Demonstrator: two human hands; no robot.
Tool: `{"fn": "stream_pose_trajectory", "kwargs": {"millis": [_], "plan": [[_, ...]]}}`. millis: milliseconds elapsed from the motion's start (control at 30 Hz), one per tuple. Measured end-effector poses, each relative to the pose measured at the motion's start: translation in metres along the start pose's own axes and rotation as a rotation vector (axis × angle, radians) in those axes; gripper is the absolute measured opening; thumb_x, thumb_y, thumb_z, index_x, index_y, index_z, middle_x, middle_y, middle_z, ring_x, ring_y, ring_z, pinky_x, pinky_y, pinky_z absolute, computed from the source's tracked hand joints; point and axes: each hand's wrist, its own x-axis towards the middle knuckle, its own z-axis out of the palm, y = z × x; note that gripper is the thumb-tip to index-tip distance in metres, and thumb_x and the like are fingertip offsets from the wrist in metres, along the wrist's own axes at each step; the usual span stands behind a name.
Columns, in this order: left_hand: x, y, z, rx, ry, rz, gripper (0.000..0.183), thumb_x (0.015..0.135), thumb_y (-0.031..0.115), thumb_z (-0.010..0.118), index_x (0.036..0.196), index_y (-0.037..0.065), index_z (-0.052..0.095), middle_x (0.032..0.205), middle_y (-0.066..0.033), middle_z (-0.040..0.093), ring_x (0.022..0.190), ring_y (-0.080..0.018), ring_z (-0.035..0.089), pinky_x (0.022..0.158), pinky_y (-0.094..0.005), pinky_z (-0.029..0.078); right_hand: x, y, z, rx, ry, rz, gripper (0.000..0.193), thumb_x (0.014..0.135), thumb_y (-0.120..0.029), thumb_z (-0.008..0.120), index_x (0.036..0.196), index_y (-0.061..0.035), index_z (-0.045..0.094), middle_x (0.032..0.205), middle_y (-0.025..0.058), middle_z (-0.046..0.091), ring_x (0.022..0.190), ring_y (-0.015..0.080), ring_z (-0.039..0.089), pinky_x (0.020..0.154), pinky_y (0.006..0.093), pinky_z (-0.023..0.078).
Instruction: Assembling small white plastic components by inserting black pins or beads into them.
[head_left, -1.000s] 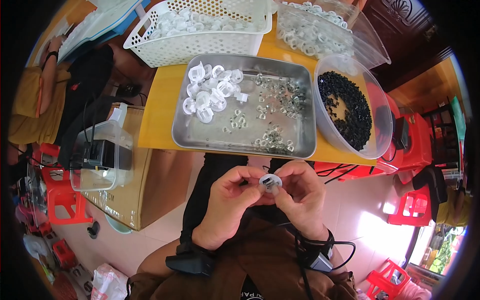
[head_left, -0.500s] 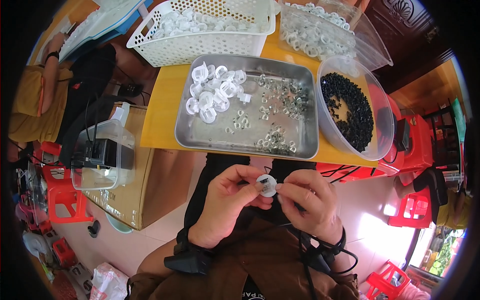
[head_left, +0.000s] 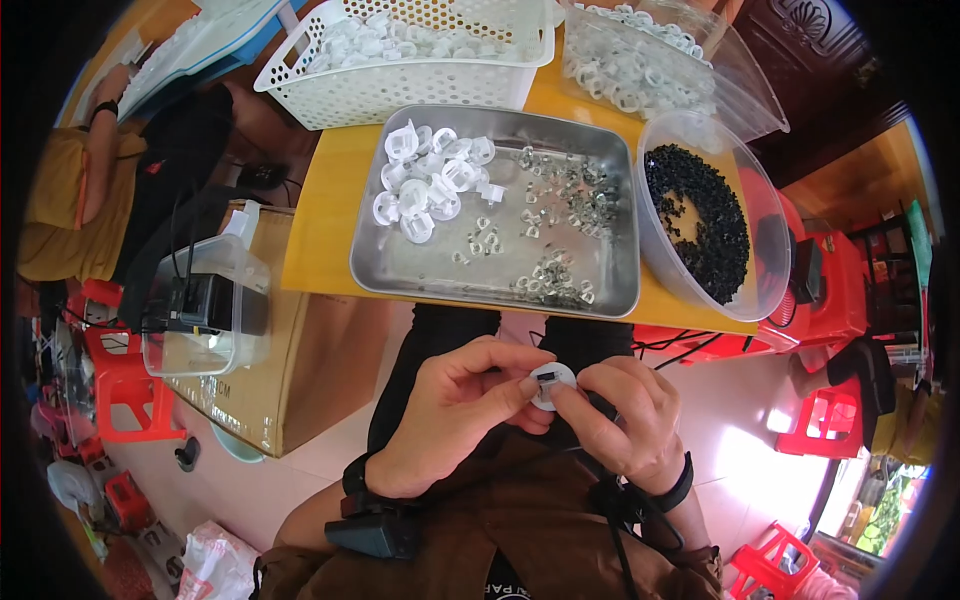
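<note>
Left hand (head_left: 447, 412) and right hand (head_left: 632, 415) pinch a white disc (head_left: 555, 375).

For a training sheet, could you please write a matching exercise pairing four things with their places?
Things:
1. White round plastic piece
2. Tiny black parts
3. White perforated basket
4. Clustered white pieces

Places:
A. Beyond the metal tray
B. Inside the rounded clear tub
C. Between left hand and right hand
D. Inside the metal tray, far left

Pairs: 1-C, 2-B, 3-A, 4-D

Over there a cardboard box (head_left: 290, 375) carries a clear tub (head_left: 240, 345) with a black device (head_left: 207, 303) inside, and a red stool (head_left: 128, 372) stands nearby.
</note>
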Motion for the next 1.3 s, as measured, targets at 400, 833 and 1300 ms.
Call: {"fn": "stream_pose_trajectory", "kwargs": {"millis": [400, 833, 1300], "plan": [[-0.003, -0.002, 0.002, 0.024, -0.048, -0.032, 0.020, 0.090, 0.001, 0.057, 0.110, -0.003, 0.059, 0.104, -0.0123, 0.063, 0.083, -0.0173, 0.066, 0.075, -0.0308, 0.058, 0.001, -0.005, -0.003, -0.064, -0.001, -0.011, 0.032, 0.060, -0.009, 0.070, 0.090, -0.0032, 0.063, 0.087, 0.0054, 0.058, 0.066, 0.0180, 0.059, 0.050, 0.0252, 0.047], [-0.002, -0.003, 0.007, 0.060, -0.045, 0.055, 0.018, 0.089, -0.001, 0.057, 0.106, -0.005, 0.062, 0.098, -0.0079, 0.058, 0.083, -0.0181, 0.064, 0.072, -0.0305, 0.058, 0.004, -0.009, -0.005, -0.104, -0.033, -0.088, 0.032, 0.058, -0.004, 0.069, 0.090, -0.0012, 0.063, 0.087, 0.0071, 0.054, 0.065, 0.0201, 0.059, 0.049, 0.0286, 0.046], [0.003, -0.013, -0.002, 0.011, 0.025, 0.075, 0.022, 0.089, 0.000, 0.059, 0.110, -0.004, 0.058, 0.101, -0.0104, 0.061, 0.088, -0.0174, 0.065, 0.079, -0.0295, 0.056, -0.002, -0.009, 0.004, 0.237, 0.136, 0.525, 0.028, 0.070, 0.009, 0.066, 0.096, -0.0019, 0.061, 0.090, 0.0104, 0.060, 0.063, 0.0188, 0.058, 0.052, 0.0286, 0.048]]}}
